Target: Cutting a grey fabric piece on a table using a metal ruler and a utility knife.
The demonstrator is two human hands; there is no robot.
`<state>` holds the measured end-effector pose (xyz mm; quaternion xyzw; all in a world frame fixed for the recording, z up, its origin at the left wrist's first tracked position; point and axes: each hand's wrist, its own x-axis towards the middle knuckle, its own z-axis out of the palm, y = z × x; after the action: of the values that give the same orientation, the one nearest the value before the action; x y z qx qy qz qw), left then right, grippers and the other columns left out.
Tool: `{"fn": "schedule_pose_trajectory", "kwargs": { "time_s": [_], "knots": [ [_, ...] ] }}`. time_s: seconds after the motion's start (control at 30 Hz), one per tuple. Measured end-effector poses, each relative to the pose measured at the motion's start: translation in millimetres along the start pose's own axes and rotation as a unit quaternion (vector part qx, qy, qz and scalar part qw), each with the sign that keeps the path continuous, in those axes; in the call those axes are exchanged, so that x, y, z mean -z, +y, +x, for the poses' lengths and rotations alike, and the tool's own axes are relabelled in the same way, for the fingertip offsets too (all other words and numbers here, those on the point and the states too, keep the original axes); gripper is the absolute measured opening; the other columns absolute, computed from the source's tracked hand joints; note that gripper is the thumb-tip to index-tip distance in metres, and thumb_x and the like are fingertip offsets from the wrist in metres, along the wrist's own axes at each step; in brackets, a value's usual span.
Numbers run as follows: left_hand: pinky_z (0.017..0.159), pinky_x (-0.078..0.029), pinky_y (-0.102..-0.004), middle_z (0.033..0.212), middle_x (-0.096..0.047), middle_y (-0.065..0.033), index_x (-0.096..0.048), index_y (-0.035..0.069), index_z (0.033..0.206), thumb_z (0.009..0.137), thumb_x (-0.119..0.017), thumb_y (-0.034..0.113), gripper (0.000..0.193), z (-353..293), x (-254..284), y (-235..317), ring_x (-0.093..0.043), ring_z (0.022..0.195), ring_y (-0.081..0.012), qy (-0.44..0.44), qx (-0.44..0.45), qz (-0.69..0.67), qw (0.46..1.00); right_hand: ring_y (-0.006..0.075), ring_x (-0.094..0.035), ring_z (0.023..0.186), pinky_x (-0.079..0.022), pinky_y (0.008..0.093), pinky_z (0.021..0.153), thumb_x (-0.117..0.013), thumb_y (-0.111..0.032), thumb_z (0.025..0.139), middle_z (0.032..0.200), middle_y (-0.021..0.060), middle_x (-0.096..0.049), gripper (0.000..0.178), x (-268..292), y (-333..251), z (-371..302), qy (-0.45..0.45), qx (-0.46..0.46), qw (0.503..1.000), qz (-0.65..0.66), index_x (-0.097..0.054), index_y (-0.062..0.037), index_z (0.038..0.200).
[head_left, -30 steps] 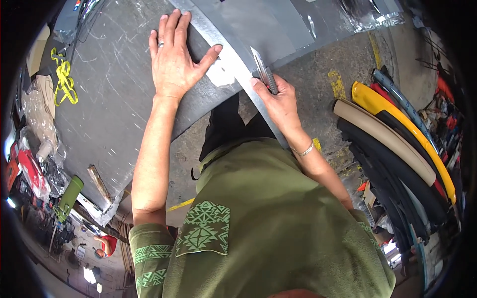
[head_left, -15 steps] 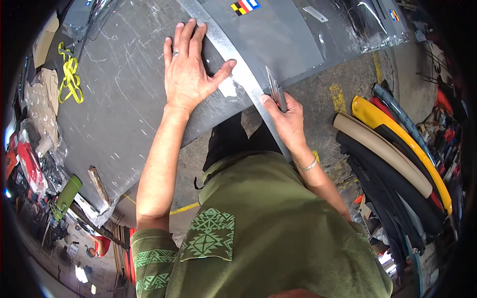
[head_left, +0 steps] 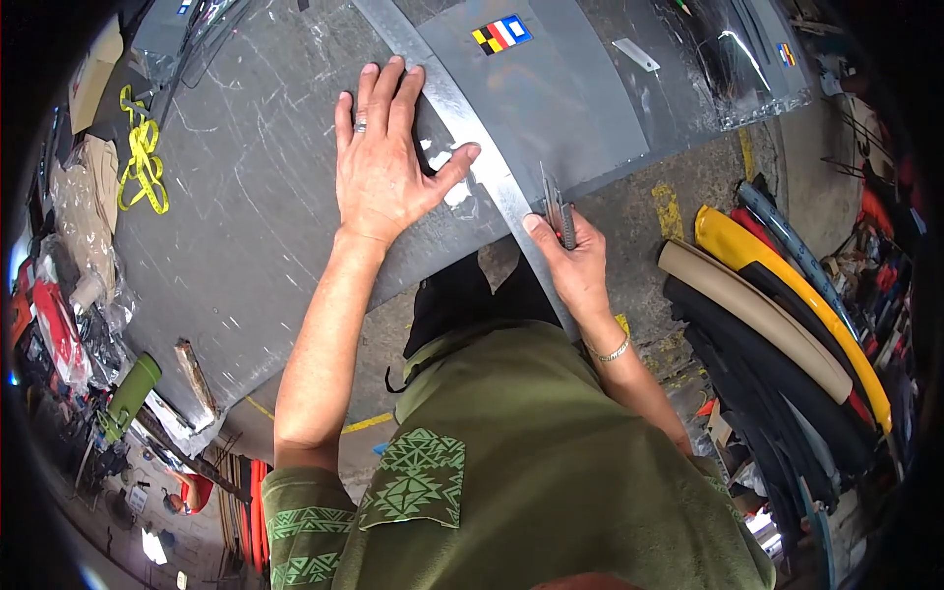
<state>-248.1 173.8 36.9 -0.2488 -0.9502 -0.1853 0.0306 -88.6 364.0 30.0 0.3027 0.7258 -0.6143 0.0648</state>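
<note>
My left hand [head_left: 383, 182] lies flat, fingers spread, over the dark grey worktop [head_left: 236, 157], a ring on one finger. Its thumb presses on a long metal ruler [head_left: 503, 192] that runs from the far edge down past the table's near edge. On the right, my right hand [head_left: 578, 264] is closed around a utility knife [head_left: 566, 224], the blade pointing away from me and the thumb against the ruler's side. Under or beside the ruler is a grey sheet [head_left: 560, 108] with a small multicoloured flag print [head_left: 502, 34]. Whether the blade touches the sheet I cannot tell.
A small pale strip [head_left: 635, 55] and clear plastic [head_left: 752, 88] lie at the far right. Rolls of material, one yellow [head_left: 777, 265] and one beige [head_left: 752, 310], stand right of the table. A yellow tape [head_left: 145, 162] and a green roll [head_left: 133, 393] are on the left.
The whole view has shifted slightly, so the table, ruler and both hands appear lower. Both hands keep about the same places on the ruler, and the knife stays in my right hand.
</note>
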Motion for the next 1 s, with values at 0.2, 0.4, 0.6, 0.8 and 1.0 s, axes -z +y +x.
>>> {"fn": "schedule_pose_trajectory", "kwargs": {
  "time_s": [0.2,0.4,0.6,0.8,1.0],
  "knots": [
    [0.122,-0.021,-0.0606,0.155,-0.043,-0.0128,-0.046,0.008,0.148,0.08,-0.073,0.064,0.092,0,0,0,-0.03,0.151,-0.0349,-0.001,0.001,0.0,1.0,0.0059,-0.041,0.064,-0.039,0.0254,0.062,-0.077,-0.02,0.093,0.064,-0.0055,-0.049,0.026,0,3,0,-0.004,-0.006,1.0,0.02,-0.064,-0.002,0.08],
    [0.121,-0.021,-0.0605,0.155,-0.043,-0.013,-0.047,0.008,0.148,0.08,-0.073,0.065,0.092,0,0,0,-0.031,0.15,-0.0347,-0.001,0.001,0.007,1.0,0.0048,-0.041,0.065,-0.038,0.0246,0.061,-0.076,-0.019,0.094,0.065,-0.0069,-0.049,0.026,0,-2,-1,-0.008,-0.006,1.0,0.022,-0.063,-0.0025,0.08],
    [0.121,-0.021,-0.0606,0.155,-0.043,-0.0125,-0.047,0.008,0.148,0.08,-0.072,0.066,0.092,0,-1,0,-0.031,0.15,-0.0351,-0.001,-0.001,0.008,1.0,0.004,-0.04,0.066,-0.038,0.0235,0.061,-0.076,-0.02,0.094,0.066,-0.0077,-0.049,0.026,0,-4,-1,-0.007,-0.009,1.0,0.024,-0.063,-0.0031,0.079],
    [0.121,-0.022,-0.0607,0.155,-0.043,-0.0123,-0.047,0.009,0.148,0.08,-0.073,0.066,0.092,0,-1,0,-0.032,0.15,-0.0346,0.002,0.0,0.003,1.0,0.0045,-0.041,0.065,-0.038,0.0237,0.062,-0.077,-0.02,0.094,0.066,-0.0075,-0.049,0.025,0,-7,-2,-0.004,-0.015,1.0,0.021,-0.065,-0.0026,0.081],
    [0.121,-0.022,-0.0604,0.154,-0.044,-0.0122,-0.047,0.009,0.148,0.079,-0.073,0.066,0.092,0,-1,0,-0.032,0.15,-0.0347,0.004,-0.001,0.005,1.0,0.0054,-0.041,0.066,-0.039,0.0237,0.066,-0.077,-0.019,0.093,0.066,-0.0065,-0.05,0.024,0,-4,-1,-0.006,-0.005,1.0,0.013,-0.066,-0.0023,0.082]
  ]
}}
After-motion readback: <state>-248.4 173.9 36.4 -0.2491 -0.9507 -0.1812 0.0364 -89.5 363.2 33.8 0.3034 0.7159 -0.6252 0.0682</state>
